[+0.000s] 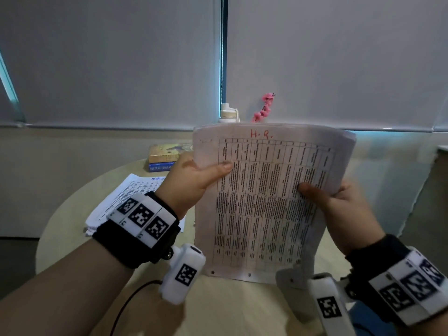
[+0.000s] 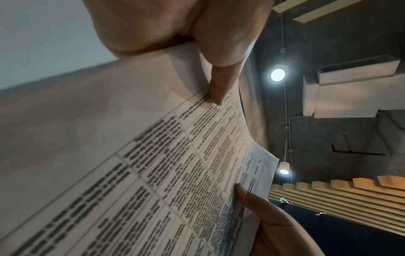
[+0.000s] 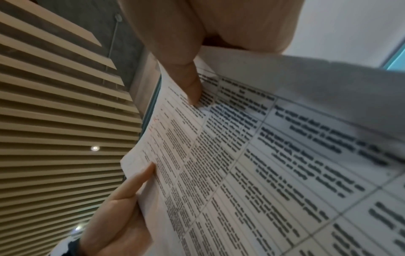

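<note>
A sheaf of printed papers (image 1: 264, 202) with a table and a red "H.R." at the top stands upright above a round table (image 1: 230, 309). My left hand (image 1: 194, 180) grips its left edge, thumb across the front and fingers behind. My right hand (image 1: 337, 202) grips the right edge the same way. In the left wrist view the papers (image 2: 153, 173) slant under my left thumb (image 2: 217, 83), and the other hand (image 2: 263, 207) holds the far edge. In the right wrist view my right thumb (image 3: 188, 81) presses the printed page (image 3: 252, 164).
A second pile of printed sheets (image 1: 126, 197) lies on the table to the left. Two stacked books (image 1: 164, 157), a white bottle (image 1: 228, 113) and a pink flower sprig (image 1: 264, 106) stand at the back. Grey blinds hang behind. A black cable (image 1: 128, 304) trails off the front edge.
</note>
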`<state>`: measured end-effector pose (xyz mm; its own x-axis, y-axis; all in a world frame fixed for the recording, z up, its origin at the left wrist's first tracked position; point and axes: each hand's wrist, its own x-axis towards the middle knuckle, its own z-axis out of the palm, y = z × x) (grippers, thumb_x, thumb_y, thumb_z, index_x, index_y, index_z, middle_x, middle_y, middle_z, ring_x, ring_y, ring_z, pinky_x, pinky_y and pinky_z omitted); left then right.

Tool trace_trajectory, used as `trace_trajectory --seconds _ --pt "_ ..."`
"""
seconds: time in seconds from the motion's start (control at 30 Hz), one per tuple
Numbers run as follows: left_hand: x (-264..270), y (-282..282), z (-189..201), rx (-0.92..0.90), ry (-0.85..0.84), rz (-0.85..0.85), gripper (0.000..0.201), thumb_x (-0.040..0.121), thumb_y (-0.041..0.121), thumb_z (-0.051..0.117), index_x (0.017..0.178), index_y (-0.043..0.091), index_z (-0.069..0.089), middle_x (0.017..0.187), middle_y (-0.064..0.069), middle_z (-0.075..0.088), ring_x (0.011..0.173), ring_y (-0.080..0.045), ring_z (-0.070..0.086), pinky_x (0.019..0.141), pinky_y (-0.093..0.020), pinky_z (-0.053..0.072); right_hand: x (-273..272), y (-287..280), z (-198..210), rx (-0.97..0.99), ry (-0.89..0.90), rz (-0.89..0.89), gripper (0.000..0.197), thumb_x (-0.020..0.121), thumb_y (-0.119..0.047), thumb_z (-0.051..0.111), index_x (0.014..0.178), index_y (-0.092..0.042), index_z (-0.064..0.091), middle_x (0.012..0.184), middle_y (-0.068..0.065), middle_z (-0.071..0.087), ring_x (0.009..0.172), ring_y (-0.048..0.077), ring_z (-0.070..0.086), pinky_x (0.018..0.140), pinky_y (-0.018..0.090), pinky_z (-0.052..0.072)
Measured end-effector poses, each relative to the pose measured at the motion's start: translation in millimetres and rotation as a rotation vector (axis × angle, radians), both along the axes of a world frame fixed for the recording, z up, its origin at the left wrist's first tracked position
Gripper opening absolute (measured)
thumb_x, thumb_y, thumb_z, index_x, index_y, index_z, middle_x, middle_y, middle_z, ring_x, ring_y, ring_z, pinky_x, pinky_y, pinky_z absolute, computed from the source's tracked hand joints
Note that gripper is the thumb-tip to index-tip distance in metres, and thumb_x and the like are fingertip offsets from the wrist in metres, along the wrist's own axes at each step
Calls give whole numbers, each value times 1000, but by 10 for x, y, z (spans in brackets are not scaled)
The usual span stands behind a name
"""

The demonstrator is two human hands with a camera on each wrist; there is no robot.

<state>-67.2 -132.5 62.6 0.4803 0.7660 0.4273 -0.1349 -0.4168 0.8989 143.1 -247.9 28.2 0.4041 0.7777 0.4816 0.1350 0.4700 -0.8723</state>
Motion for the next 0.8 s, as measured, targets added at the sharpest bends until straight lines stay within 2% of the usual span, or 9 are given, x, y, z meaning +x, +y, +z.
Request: trace_trajectory --seconds 0.07,0.17,0.3,0.43,0.5,0.57,0.63,0.7,0.8 --pt "-6 -6 12 7 -2 6 25 85 12 65 109 7 67 104 -8 74 98 -22 70 92 -46 53 7 1 23 19 4 -3 23 67 -24 67 87 -15 73 91 5 75 85 23 71 68 32 58" --pt "12 -15 42 34 -43 44 24 87 8 62 110 4 66 104 -11 73 98 -24 70 92 -46 53 -19 10 70 61 -41 -40 17 77 -16 63 93 -17 69 95 3 74 88 22 71 73 35 58" --pt "60 -10 7 30 -66 67 24 87 10 63 109 2 67 104 -14 72 98 -26 70 91 -48 53 -84 12 49 80 -124 -97 17 86 -6 58 93 -18 67 91 -5 75 84 14 71 69 28 58" --pt "69 4 -96 0 -46 93 20 88 11 63 106 7 69 102 -8 74 94 -18 71 89 -37 55 -122 1 -54 6 -124 -72 17 87 -8 56 99 -17 65 91 -11 74 83 8 70 66 23 58" --pt "65 16 -105 11 -41 93 17 88 11 63 103 10 70 100 -6 74 93 -16 71 86 -34 56 -96 -10 -67 -20 -116 -36 23 84 -24 61 105 -14 65 97 -5 74 88 13 70 69 29 59" --pt "48 54 -98 22 -50 94 17 88 9 63 103 10 71 100 -7 75 93 -20 72 84 -37 57 -34 -24 -6 -36 -66 79 50 74 -58 62 105 -19 67 103 1 72 93 18 69 73 33 58" --pt "23 104 -87 11 -61 86 18 87 6 62 104 6 70 100 -10 74 93 -23 72 85 -41 57 114 -15 140 9 96 95 56 73 -73 45 91 -26 70 93 -3 72 88 13 68 75 38 55" --pt "6 169 -103 -18 -81 96 17 86 4 62 101 6 70 97 -8 75 91 -23 72 83 -38 58 445 69 267 33 198 -116 47 89 -59 32 83 -25 64 74 -4 68 75 13 65 72 35 49" --pt "-10 272 -168 -39 -125 90 15 87 2 60 93 13 69 85 5 76 84 -14 72 71 -24 59 1063 306 276 -128 42 -472 18 96 -27 43 81 -21 52 71 1 60 65 18 57 64 28 45"
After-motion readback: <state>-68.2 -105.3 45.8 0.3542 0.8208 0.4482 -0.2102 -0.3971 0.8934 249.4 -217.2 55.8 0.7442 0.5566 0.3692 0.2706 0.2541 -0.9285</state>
